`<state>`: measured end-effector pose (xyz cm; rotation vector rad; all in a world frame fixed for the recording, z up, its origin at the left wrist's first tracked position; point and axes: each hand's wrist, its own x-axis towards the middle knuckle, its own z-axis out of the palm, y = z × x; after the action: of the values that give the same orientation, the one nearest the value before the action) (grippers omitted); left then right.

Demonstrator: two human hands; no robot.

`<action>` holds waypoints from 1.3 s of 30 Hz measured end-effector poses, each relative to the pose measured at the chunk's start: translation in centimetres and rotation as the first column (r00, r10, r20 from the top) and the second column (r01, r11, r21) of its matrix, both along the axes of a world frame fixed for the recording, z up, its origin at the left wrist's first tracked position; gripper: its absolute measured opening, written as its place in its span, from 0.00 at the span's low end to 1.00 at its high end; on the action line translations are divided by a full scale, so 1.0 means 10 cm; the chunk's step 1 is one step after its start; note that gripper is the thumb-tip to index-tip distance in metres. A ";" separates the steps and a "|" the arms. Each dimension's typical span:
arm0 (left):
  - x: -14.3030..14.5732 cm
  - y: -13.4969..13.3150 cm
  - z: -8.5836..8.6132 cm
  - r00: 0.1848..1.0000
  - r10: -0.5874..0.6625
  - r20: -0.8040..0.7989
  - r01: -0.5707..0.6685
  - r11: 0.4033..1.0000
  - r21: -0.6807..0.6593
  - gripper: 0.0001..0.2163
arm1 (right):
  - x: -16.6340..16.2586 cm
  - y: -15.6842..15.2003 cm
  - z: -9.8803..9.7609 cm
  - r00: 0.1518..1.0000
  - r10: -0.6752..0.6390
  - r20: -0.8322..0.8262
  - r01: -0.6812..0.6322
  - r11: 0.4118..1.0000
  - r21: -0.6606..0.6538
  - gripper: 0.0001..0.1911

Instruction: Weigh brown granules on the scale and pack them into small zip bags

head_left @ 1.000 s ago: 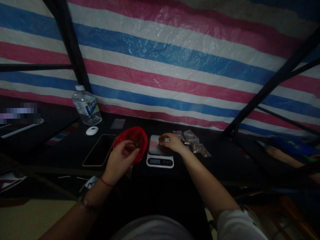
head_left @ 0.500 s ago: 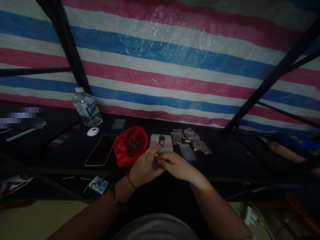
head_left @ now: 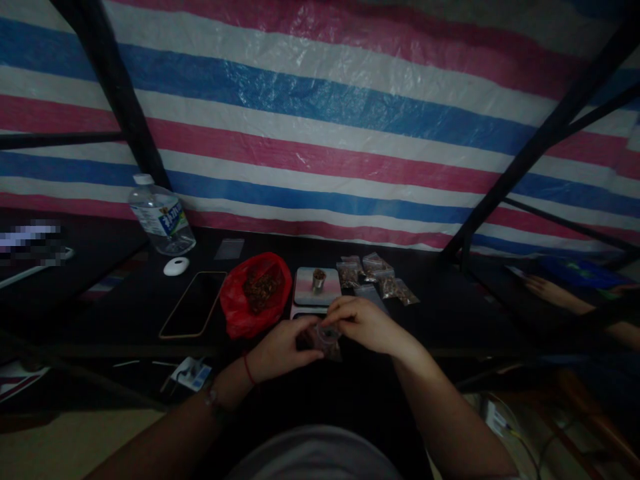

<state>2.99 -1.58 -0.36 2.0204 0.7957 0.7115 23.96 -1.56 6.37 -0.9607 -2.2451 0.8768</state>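
Between my hands, just in front of the scale, is a small clear zip bag (head_left: 329, 345) with dark contents. My left hand (head_left: 284, 345) grips its left side between thumb and fingers. At the bag's upper edge, the fingertips of my right hand (head_left: 367, 323) are pinched. A flat digital scale (head_left: 304, 288) carries a small metal cup (head_left: 319, 283) heaped with brown bits. To its left sits an open red plastic bag (head_left: 235, 303) with more of the brown bits. Several filled zip bags (head_left: 375, 270) lie right of the scale, near an unfilled zip bag (head_left: 369, 293).
A phone (head_left: 194, 305), a white oval object (head_left: 176, 267), a large clear bottle (head_left: 163, 217) and a flat zip bag (head_left: 229, 249) are on the left. Dark metal posts (head_left: 500, 183) flank a striped sheet behind. Another person's hand (head_left: 543, 288) shows at far right.
My hands have come down toward me and slightly apart, so the zip bag and more of the scale now show. The whole view has shifted a little.
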 end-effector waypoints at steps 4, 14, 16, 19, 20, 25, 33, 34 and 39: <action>-0.01 0.07 0.00 0.995 0.050 0.082 -0.046 0.997 -0.057 0.08 | 0.06 0.05 -0.01 0.993 -0.096 -0.072 0.098 0.995 0.026 0.18; -0.13 0.19 0.06 0.950 0.266 0.166 -0.242 0.959 -0.151 0.11 | 0.04 0.17 -0.12 0.980 -0.194 -0.046 0.193 0.981 -0.038 0.10; -0.14 0.23 0.02 0.921 0.317 0.228 -0.259 0.933 -0.251 0.15 | 0.09 0.20 -0.14 0.961 -0.236 -0.140 0.232 0.972 -0.046 0.13; -0.11 0.23 -0.02 0.889 0.313 0.334 -0.148 0.887 -0.437 0.24 | 0.09 0.22 -0.20 0.933 -0.254 -0.255 0.226 0.965 -0.131 0.19; -0.09 0.21 -0.02 0.876 0.306 0.373 -0.096 0.868 -0.488 0.25 | 0.07 0.22 -0.22 0.927 -0.254 -0.274 0.220 0.964 -0.148 0.20; -0.03 0.18 -0.05 0.831 0.374 0.412 -0.103 0.831 -0.547 0.24 | -0.03 0.23 -0.30 0.952 -0.224 -0.210 0.198 0.971 -0.136 0.20; -0.09 0.08 0.11 0.854 0.451 0.261 -0.498 0.854 0.154 0.29 | -0.07 0.13 -0.14 0.963 -0.271 -0.008 0.271 0.959 0.087 0.19; -0.10 0.03 0.16 0.882 0.427 0.199 -0.470 0.828 0.306 0.32 | -0.11 0.07 -0.11 0.973 -0.232 0.010 0.230 0.968 0.103 0.18; -0.02 -0.14 0.19 0.953 0.302 0.029 -0.292 0.885 0.364 0.32 | -0.36 -0.17 -0.02 0.998 -0.012 0.055 0.008 0.997 0.072 0.08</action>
<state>2.75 -3.02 1.58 2.2656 1.0699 1.0742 20.35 -3.24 6.19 -0.9738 -2.3004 0.7687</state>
